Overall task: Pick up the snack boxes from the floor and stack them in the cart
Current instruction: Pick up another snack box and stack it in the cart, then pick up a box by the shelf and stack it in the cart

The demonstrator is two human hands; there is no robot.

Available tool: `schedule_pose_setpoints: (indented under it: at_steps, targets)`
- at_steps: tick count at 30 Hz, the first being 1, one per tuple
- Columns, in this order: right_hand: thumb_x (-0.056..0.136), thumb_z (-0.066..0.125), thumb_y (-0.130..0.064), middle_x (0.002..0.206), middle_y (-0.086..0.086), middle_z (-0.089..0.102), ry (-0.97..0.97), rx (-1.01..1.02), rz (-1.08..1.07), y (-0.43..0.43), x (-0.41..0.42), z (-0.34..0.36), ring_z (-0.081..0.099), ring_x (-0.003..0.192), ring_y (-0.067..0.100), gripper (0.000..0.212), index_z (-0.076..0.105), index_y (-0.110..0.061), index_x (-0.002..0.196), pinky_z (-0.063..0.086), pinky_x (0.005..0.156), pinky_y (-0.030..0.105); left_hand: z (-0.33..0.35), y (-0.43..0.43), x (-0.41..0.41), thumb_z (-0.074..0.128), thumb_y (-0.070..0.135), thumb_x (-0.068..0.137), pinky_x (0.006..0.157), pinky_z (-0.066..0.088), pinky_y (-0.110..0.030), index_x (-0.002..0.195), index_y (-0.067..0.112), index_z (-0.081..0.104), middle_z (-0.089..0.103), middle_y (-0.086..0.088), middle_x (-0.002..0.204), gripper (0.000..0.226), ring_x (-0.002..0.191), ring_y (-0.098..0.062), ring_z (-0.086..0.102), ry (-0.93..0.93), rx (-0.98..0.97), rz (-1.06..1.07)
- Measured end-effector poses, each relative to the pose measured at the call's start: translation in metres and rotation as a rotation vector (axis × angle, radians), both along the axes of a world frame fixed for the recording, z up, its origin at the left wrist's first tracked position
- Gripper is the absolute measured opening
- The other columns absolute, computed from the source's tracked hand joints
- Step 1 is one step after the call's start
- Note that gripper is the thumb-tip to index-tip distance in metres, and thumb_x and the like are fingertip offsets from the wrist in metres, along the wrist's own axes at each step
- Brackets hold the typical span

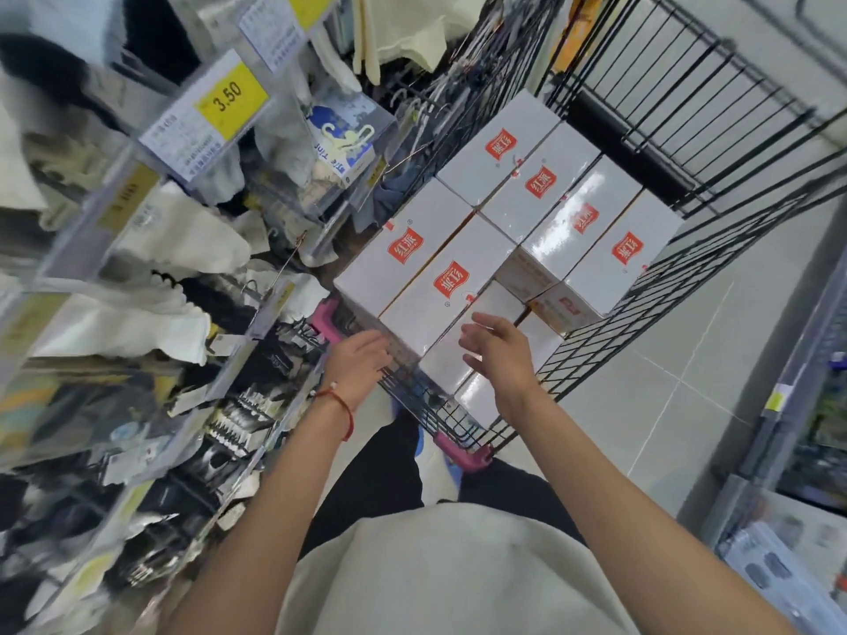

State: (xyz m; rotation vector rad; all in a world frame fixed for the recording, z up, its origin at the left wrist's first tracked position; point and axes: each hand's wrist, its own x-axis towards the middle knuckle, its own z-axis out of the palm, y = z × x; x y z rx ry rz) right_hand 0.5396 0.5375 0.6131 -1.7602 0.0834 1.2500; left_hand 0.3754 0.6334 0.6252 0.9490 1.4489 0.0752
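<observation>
Several white snack boxes with red logos lie stacked in a black wire cart ahead of me. The top layer fills the far part; a lower box shows at the near end. My left hand hovers at the cart's near left rim, fingers apart, holding nothing. My right hand hangs just above the lower box, fingers spread and empty. A red string bracelet circles my left wrist.
A shelf rack with hanging socks, hooks and a yellow 3.50 price tag crowds the left, touching the cart's side. Pink cart corners sit near my legs. Grey tiled floor lies to the right, with another shelf beyond.
</observation>
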Motion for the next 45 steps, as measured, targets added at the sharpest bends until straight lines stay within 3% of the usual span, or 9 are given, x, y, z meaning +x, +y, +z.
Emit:
schedule_pose_setpoints:
  at_steps: [4,11,13,15,19,23,27,35,45]
  targets:
    - [0.102,0.061,-0.014,0.136,0.008,0.062,-0.028,0.031,0.073,-0.029,-0.008,0.003,0.067,0.103,0.020,0.017,0.064,-0.020,0.118,0.055,0.090,0.029,0.004,-0.039,-0.016,0.053,-0.006,0.098,0.093,0.051,-0.028,0.134,0.003,0.056,0.061,-0.014,0.136,0.037,0.121,-0.027,0.061,-0.012,0.047,0.169]
    - [0.098,0.066,-0.015,0.104,0.004,0.072,-0.044,0.087,0.338,-0.083,-0.029,0.025,0.070,0.089,0.017,0.016,0.068,-0.022,0.113,0.053,0.074,0.030,0.039,-0.142,-0.056,0.056,0.007,0.101,0.080,0.049,-0.020,0.126,0.013,0.062,0.067,-0.003,0.124,0.027,0.119,-0.021,0.063,-0.056,0.096,0.459]
    - [0.098,0.066,-0.013,0.087,-0.001,0.073,-0.031,0.108,0.388,-0.094,-0.038,0.035,0.068,0.070,0.012,0.015,0.068,-0.020,0.112,0.053,0.067,0.032,0.046,-0.169,-0.071,0.056,0.009,0.101,0.091,0.049,-0.028,0.117,0.018,0.064,0.067,-0.003,0.127,0.021,0.119,-0.022,0.064,-0.059,0.106,0.509]
    - [0.097,0.066,-0.011,0.082,0.005,0.068,-0.010,0.117,0.428,-0.107,-0.052,0.043,0.063,0.068,0.020,0.014,0.070,-0.021,0.105,0.051,0.066,0.034,0.048,-0.195,-0.088,0.056,0.010,0.101,0.102,0.047,-0.037,0.116,0.020,0.066,0.068,-0.003,0.129,0.021,0.116,-0.022,0.066,-0.043,0.103,0.555]
    - [0.095,0.067,-0.008,0.077,-0.001,0.062,-0.071,0.171,0.578,-0.130,-0.091,0.051,0.053,0.062,0.013,0.017,0.070,-0.017,0.110,0.041,0.048,0.019,0.056,-0.242,-0.123,0.055,0.007,0.102,0.107,0.046,-0.043,0.116,0.017,0.067,0.070,-0.006,0.124,0.021,0.105,-0.022,0.068,-0.052,0.123,0.730]
    - [0.096,0.063,0.002,0.092,0.003,0.068,-0.059,0.233,0.728,-0.151,-0.141,0.058,0.060,0.076,0.010,0.025,0.067,-0.001,0.121,0.050,0.065,0.019,0.060,-0.288,-0.164,0.056,0.008,0.101,0.105,0.047,-0.044,0.112,0.016,0.066,0.074,-0.001,0.107,0.017,0.097,-0.020,0.071,-0.096,0.149,0.908]
    - [0.097,0.061,0.002,0.103,0.007,0.069,-0.040,0.255,0.928,-0.181,-0.202,0.061,0.061,0.093,0.016,0.026,0.067,-0.004,0.122,0.051,0.081,0.024,0.065,-0.342,-0.212,0.059,0.010,0.099,0.102,0.047,-0.041,0.102,0.020,0.067,0.074,0.001,0.102,0.013,0.092,-0.018,0.070,-0.135,0.169,1.072]
    - [0.099,0.058,0.001,0.102,0.004,0.071,-0.014,0.283,1.265,-0.270,-0.364,0.075,0.063,0.095,0.017,0.024,0.067,-0.008,0.119,0.052,0.085,0.026,0.072,-0.479,-0.334,0.056,0.006,0.100,0.078,0.046,-0.025,0.110,0.017,0.064,0.071,0.003,0.097,0.017,0.083,-0.013,0.066,-0.098,0.258,1.358]
    - [0.100,0.061,-0.007,0.106,0.000,0.075,0.079,0.309,1.591,-0.401,-0.537,0.086,0.069,0.099,0.015,0.020,0.068,-0.018,0.116,0.054,0.100,0.038,0.086,-0.642,-0.460,0.054,0.008,0.101,0.084,0.048,-0.026,0.115,0.019,0.066,0.072,0.002,0.112,0.021,0.094,-0.014,0.068,0.016,0.349,1.606]
